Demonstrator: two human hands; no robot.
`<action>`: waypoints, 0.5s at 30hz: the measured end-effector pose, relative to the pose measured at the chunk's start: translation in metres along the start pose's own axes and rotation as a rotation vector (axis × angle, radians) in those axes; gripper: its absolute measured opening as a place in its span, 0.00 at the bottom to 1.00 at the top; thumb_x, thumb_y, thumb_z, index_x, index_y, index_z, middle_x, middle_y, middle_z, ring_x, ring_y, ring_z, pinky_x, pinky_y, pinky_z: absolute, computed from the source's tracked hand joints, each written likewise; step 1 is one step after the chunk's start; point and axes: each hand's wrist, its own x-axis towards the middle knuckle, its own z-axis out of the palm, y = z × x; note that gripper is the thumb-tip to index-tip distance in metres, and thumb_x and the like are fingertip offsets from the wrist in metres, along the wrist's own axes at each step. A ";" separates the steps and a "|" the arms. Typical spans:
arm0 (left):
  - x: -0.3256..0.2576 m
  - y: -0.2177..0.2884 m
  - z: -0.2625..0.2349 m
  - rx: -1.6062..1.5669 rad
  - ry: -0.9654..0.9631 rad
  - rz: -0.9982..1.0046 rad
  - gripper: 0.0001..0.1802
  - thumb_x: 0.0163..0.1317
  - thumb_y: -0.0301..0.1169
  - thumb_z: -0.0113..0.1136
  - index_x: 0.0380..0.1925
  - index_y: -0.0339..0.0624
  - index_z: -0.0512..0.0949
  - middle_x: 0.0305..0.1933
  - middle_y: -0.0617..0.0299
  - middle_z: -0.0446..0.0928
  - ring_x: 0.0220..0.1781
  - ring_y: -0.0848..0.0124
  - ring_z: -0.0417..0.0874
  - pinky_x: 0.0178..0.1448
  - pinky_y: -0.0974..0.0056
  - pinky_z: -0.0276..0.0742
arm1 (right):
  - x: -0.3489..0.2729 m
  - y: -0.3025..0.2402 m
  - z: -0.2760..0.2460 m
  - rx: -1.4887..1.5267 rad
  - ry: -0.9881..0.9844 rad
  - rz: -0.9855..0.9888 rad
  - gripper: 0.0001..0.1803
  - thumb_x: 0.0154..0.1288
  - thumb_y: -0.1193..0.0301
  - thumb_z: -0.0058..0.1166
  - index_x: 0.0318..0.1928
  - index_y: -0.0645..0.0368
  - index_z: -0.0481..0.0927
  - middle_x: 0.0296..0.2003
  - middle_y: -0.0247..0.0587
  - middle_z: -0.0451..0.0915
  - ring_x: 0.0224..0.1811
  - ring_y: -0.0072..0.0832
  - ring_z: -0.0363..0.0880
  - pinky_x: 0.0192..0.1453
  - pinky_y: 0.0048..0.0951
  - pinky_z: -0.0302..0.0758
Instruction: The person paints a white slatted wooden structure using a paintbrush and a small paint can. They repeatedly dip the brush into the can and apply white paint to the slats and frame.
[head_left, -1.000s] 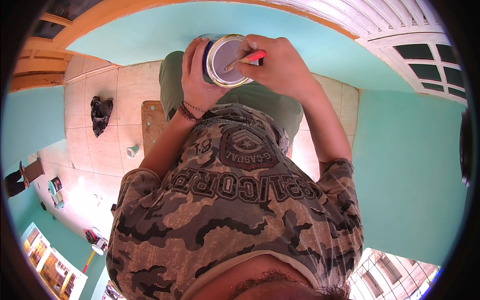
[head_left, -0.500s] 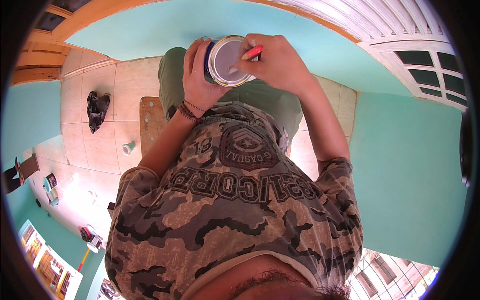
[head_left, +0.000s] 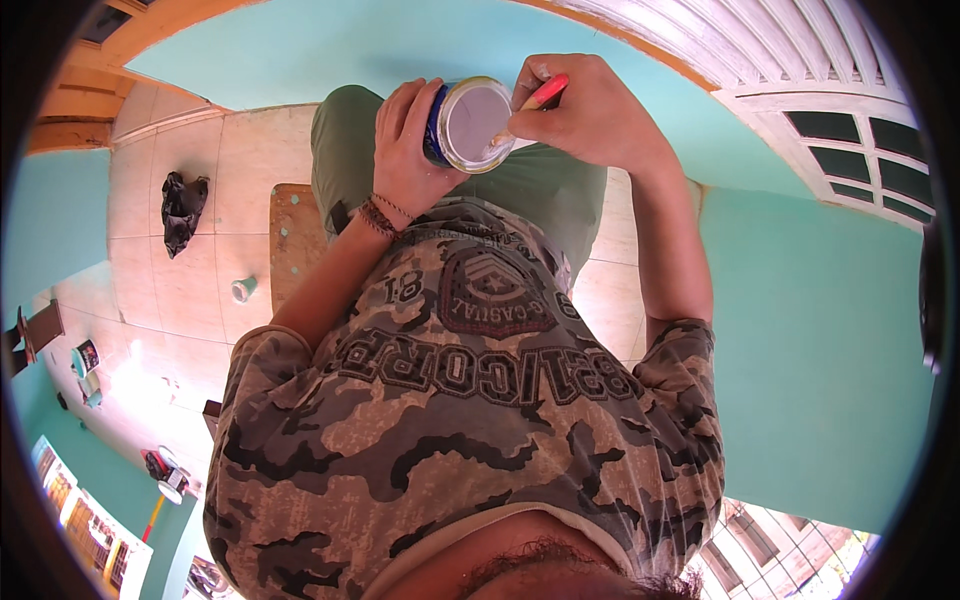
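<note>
My left hand (head_left: 408, 140) is wrapped round the side of a blue paint can (head_left: 433, 125), its round top turned toward me. Inside the metal rim shows a smooth pale grey-mauve surface (head_left: 476, 112). Between the closed fingers of my right hand (head_left: 575, 108) is a paintbrush (head_left: 545, 92) with a red handle. Its pale, paint-smeared lower end reaches the inner right side of the can's rim. Whitish smears mark the fingers of this hand. The far side of the can is hidden.
Beneath my legs is a paint-spotted wooden board or seat (head_left: 291, 240). On the tiled floor to the left lie a black plastic bag (head_left: 184, 213) and a small white-green cup (head_left: 243, 290). A turquoise wall (head_left: 330, 50) rises just ahead, with a white louvred shutter (head_left: 790, 60) at upper right.
My right hand has drawn the brush to the right, from over the pale surface to the rim. The can has shifted slightly to the right in my left hand.
</note>
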 end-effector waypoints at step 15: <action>0.003 0.008 0.010 0.067 0.032 0.038 0.56 0.28 0.32 0.82 0.66 0.44 0.70 0.63 0.50 0.71 0.67 0.49 0.71 0.72 0.46 0.65 | 0.008 0.014 0.016 -0.109 0.202 0.017 0.12 0.60 0.66 0.65 0.38 0.61 0.80 0.22 0.40 0.78 0.24 0.26 0.74 0.32 0.30 0.74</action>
